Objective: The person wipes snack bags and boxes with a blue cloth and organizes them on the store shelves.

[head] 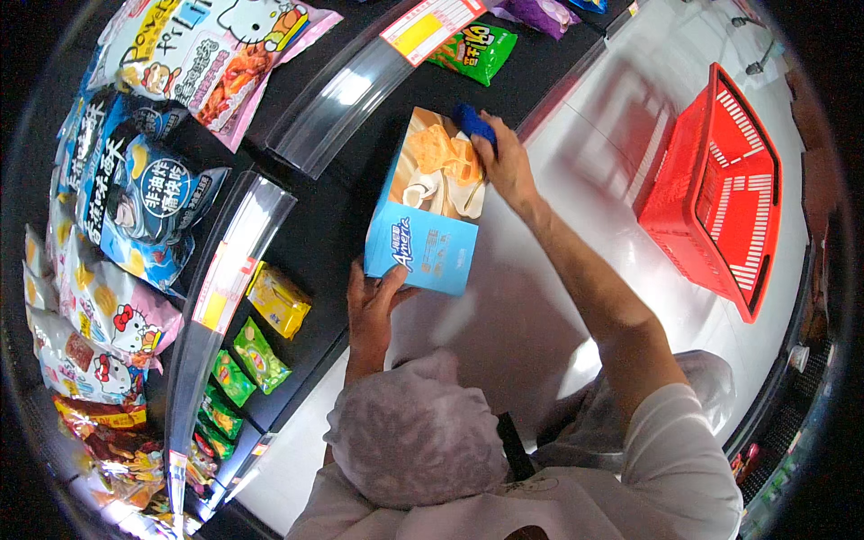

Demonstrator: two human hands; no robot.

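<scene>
A light blue and brown snack box (432, 209) with a picture of food on its face is tilted before me, in front of the shelf. At its lower left corner my left hand (378, 290) grips it, thumb on the blue face. My right hand (501, 155) holds a dark blue cloth (474, 125) against the box's upper right corner. Part of the cloth is hidden under my fingers.
Snack bags (148, 196) stand on the shelf at left, behind a clear plastic price rail (229, 250). Small packets (278, 297) lie on the lower shelf. A red shopping basket (695, 196) is on the floor at right.
</scene>
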